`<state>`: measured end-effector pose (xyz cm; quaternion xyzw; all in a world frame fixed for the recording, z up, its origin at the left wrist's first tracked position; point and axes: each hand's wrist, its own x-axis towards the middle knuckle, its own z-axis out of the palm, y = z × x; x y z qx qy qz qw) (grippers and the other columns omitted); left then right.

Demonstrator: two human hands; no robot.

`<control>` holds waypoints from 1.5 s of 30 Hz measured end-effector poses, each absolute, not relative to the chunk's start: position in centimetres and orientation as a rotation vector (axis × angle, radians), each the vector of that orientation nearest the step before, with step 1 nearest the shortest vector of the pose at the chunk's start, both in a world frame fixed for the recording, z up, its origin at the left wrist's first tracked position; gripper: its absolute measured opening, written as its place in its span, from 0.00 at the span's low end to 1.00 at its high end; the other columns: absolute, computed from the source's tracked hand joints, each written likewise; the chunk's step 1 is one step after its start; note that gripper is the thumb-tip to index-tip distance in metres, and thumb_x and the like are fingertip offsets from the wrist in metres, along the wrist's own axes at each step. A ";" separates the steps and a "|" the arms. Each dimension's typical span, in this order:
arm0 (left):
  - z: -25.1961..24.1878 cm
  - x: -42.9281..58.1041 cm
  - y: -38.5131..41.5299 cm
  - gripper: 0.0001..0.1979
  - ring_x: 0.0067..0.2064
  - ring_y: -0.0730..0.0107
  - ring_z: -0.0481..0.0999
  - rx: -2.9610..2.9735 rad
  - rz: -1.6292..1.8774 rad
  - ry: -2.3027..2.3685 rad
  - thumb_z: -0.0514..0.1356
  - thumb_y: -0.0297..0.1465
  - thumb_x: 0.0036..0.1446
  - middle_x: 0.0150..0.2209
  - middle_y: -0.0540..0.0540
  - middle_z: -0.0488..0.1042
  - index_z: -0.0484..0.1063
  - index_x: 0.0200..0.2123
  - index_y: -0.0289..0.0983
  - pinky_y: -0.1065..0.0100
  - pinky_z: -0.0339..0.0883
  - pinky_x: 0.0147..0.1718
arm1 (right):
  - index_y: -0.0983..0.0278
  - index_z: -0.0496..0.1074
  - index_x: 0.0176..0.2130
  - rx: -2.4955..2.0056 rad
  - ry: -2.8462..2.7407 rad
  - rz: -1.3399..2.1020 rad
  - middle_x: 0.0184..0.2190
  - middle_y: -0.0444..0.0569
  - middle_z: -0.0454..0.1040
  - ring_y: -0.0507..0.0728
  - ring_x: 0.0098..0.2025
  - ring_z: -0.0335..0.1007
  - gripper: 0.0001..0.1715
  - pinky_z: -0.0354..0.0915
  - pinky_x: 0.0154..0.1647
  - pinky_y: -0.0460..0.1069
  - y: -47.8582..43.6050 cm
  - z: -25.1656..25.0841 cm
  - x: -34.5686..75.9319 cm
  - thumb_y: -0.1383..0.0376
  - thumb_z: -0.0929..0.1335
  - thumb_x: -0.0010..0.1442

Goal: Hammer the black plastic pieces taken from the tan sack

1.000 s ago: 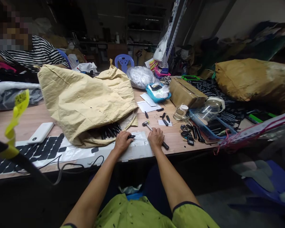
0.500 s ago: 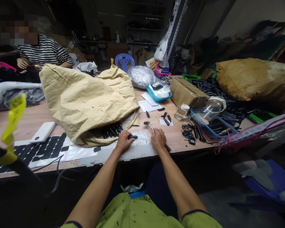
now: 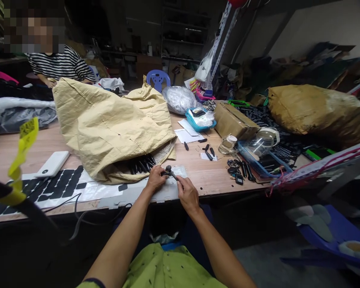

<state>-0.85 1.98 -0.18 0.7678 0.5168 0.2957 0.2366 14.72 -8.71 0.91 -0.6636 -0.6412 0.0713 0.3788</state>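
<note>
My right hand is closed around the shaft of a small hammer, whose head lies over the front of my left hand. My left hand is closed on a small black piece, partly hidden by the hammer head. Both hands rest low over a grey-white sheet at the table's front edge. Just beyond my left hand, several long black pieces stick out of the mouth of a large beige sack.
Small black pieces, a clear jar, keys and a blue tray lie to the right. A carton stands behind. On the left lies a white power bank. A person in a striped top is across the table.
My right hand has moved left with the hammer, bringing its head from the right over to the black piece in my left hand. My left hand stays in nearly the same place.
</note>
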 end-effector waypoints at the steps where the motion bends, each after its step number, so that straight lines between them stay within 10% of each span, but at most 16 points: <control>1: -0.2 -0.8 2.0 0.04 0.40 0.60 0.72 2.104 0.815 1.415 0.66 0.26 0.48 0.31 0.47 0.76 0.81 0.28 0.40 0.61 0.65 0.44 | 0.58 0.79 0.51 -1.717 -1.648 0.179 0.42 0.50 0.79 0.55 0.43 0.76 0.22 0.69 0.45 0.47 -8.7 0.8 14.7 0.66 0.61 0.66; 24: 0.1 0.1 0.8 0.07 0.46 0.57 0.72 2.124 0.783 1.436 0.70 0.30 0.50 0.37 0.46 0.75 0.78 0.34 0.40 0.59 0.65 0.47 | 0.58 0.79 0.51 -2.329 -1.443 0.018 0.41 0.51 0.73 0.57 0.44 0.67 0.18 0.58 0.40 0.48 -1.7 1.6 20.9 0.67 0.64 0.66; 37: -3.6 0.3 -10.0 0.16 0.43 0.57 0.76 2.377 0.721 0.785 0.54 0.42 0.67 0.41 0.40 0.79 0.73 0.50 0.41 0.58 0.67 0.49 | 0.61 0.78 0.49 -2.379 -1.524 -0.212 0.41 0.55 0.70 0.61 0.43 0.66 0.16 0.56 0.37 0.51 -1.2 -0.1 20.7 0.66 0.63 0.67; 45: -12.7 0.0 -13.9 0.24 0.28 0.62 0.75 1.932 0.169 1.128 0.49 0.42 0.69 0.25 0.45 0.75 0.79 0.30 0.40 0.67 0.73 0.28 | 0.62 0.78 0.48 -2.350 -1.521 -0.273 0.40 0.55 0.71 0.61 0.43 0.66 0.15 0.54 0.35 0.50 -1.2 -0.5 20.8 0.66 0.64 0.66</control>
